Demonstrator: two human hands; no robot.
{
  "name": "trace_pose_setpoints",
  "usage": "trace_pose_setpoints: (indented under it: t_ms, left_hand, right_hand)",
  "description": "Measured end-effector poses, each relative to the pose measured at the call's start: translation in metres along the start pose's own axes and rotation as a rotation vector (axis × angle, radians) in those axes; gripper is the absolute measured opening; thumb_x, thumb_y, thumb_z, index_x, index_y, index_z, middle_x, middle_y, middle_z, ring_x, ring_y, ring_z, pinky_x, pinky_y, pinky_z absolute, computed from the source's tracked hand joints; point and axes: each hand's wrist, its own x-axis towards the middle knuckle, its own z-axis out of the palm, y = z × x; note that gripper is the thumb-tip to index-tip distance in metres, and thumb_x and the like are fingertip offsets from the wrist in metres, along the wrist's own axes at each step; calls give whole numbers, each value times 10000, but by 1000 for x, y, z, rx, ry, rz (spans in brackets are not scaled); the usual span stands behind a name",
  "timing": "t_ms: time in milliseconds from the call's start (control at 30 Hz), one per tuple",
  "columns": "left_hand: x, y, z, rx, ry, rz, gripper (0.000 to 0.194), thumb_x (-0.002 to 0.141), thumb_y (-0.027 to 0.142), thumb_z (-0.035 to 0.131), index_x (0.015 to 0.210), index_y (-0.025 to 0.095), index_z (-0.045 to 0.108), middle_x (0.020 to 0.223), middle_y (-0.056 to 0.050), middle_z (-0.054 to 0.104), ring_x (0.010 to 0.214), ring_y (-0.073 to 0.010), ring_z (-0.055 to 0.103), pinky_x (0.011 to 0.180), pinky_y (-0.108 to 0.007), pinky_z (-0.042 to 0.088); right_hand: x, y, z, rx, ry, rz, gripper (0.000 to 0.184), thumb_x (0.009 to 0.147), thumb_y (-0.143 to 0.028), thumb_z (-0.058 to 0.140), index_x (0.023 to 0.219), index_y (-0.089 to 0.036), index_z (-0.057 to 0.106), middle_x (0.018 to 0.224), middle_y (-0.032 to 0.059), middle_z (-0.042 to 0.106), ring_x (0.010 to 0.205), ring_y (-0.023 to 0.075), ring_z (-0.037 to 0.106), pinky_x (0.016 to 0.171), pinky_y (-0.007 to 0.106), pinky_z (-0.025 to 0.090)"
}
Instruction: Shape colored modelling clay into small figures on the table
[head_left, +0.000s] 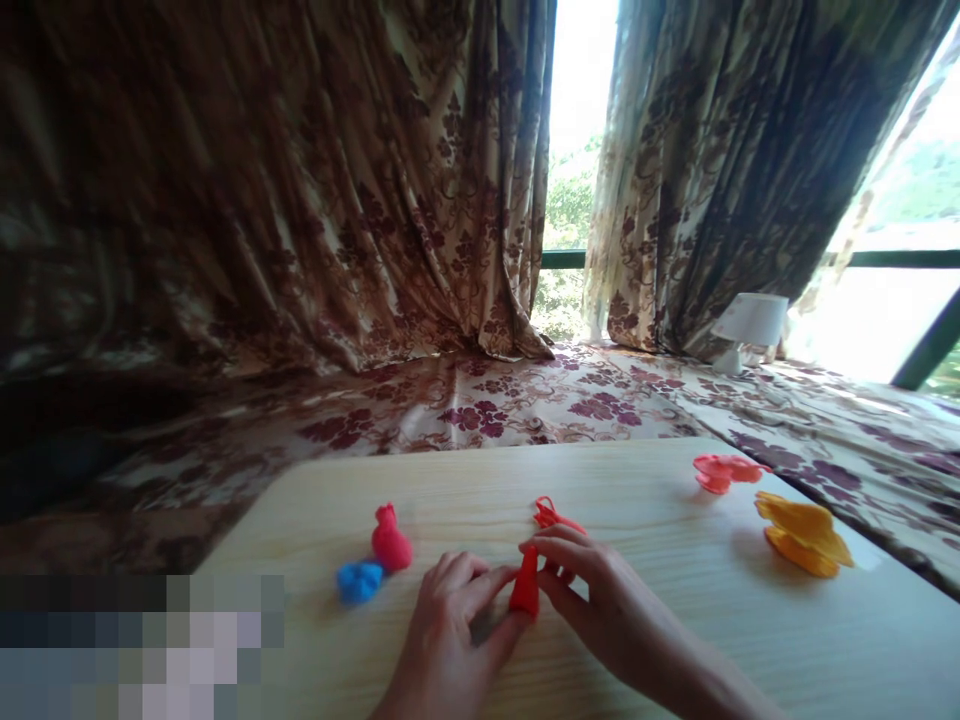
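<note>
A small red-orange cone-shaped piece [526, 586], soft-looking and of unclear material, stands between my hands just above the tabletop or on it. My left hand [457, 625] pinches it near its lower end with thumb and index finger. At its narrow top and right side, the fingers of my right hand [592, 580] are closed on it. Right behind my right hand's fingertips lies a red-orange looped bundle [551, 514], like yarn or cord, partly covered. To the left of my left hand are a pinkish-red pear-shaped piece [391, 542] and a blue lump [360, 581].
On the right of the pale wooden table [465, 480] lie a coral-red piece [724, 472] and a yellow folded piece [806, 535]. Beyond the table spreads flowered cloth [480, 415]. A white lamp [752, 320] stands by the curtains [420, 200]. The lower left corner is blurred into blocks.
</note>
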Motion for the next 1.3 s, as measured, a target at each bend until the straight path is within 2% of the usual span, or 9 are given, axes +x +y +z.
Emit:
trace_pose_setpoints:
  t_ms: [100, 200, 300, 433, 600, 667, 867, 967, 1300]
  left_hand:
    - [0, 1, 3, -22, 36, -13, 258, 806, 341, 592, 1035, 252, 672, 889, -56, 649, 902, -235, 557, 821, -384, 442]
    - [1, 4, 0, -118, 57, -16, 186, 789, 295, 606, 937, 231, 699, 899, -55, 666, 911, -232, 565, 838, -380, 441]
    - [1, 8, -11, -482, 41, -144, 181, 787, 315, 603, 892, 205, 702, 922, -50, 696, 943, -222, 596, 906, -380, 433]
    - [0, 8, -22, -1091, 7, -365, 276, 778, 367, 601, 974, 188, 678, 969, -65, 702, 989, -216, 621, 911, -388, 462]
    - [-1, 10, -20, -1304, -72, -457, 248, 759, 372, 618, 932, 203, 674, 979, -62, 691, 932, -199, 640, 849, -383, 504]
    - [-1, 10, -18, -1192, -40, -421, 216, 767, 370, 620, 885, 196, 670, 928, -49, 694, 895, -189, 640, 832, -360, 506]
    - [1, -2, -5, -333, 129, -206, 175, 712, 251, 652, 878, 201, 675, 887, -40, 663, 861, -199, 619, 820, -337, 495]
    - [2, -6, -4, -214, 82, -123, 256, 723, 205, 627, 971, 234, 683, 943, -35, 675, 917, -200, 608, 842, -334, 485]
    - [2, -5, -11, -34, 15, 0, 144, 736, 171, 628, 843, 242, 691, 868, -11, 691, 880, -203, 577, 816, -334, 458]
  right_hand:
    - [-1, -3, 2, 0, -15, -2, 189, 836, -101, 517, 890, -201, 667, 845, 28, 664, 735, 144, 608, 691, 255, 489]
    - [-3, -5, 1, 56, -9, 17, 223, 829, -136, 542, 1008, -216, 648, 891, 23, 682, 724, 132, 619, 695, 254, 503]
    - [-4, -3, -2, 74, 72, 30, 313, 846, -167, 526, 1149, -217, 581, 986, 42, 677, 733, 125, 627, 710, 262, 511]
    - [-3, 0, -4, 18, 111, 19, 256, 878, -173, 475, 1096, -197, 605, 937, 50, 677, 705, 126, 623, 672, 252, 506]
    - [-3, -1, 0, -51, 50, -31, 208, 892, -162, 464, 991, -200, 644, 855, 44, 672, 735, 152, 613, 670, 262, 485]
    - [-3, -2, 0, -79, 24, -41, 192, 889, -145, 467, 917, -199, 649, 824, 39, 661, 731, 155, 601, 660, 262, 465]
    - [-4, -3, 0, -205, -69, 9, 206, 873, -123, 482, 852, -204, 670, 762, 20, 651, 689, 143, 587, 635, 242, 420]
    - [-4, -2, 0, -244, -108, 23, 209, 871, -126, 482, 855, -198, 677, 757, 21, 652, 689, 140, 588, 638, 233, 415]
    - [-4, -4, 0, -275, -148, 53, 212, 863, -116, 486, 842, -190, 684, 765, 21, 654, 711, 137, 595, 654, 220, 410]
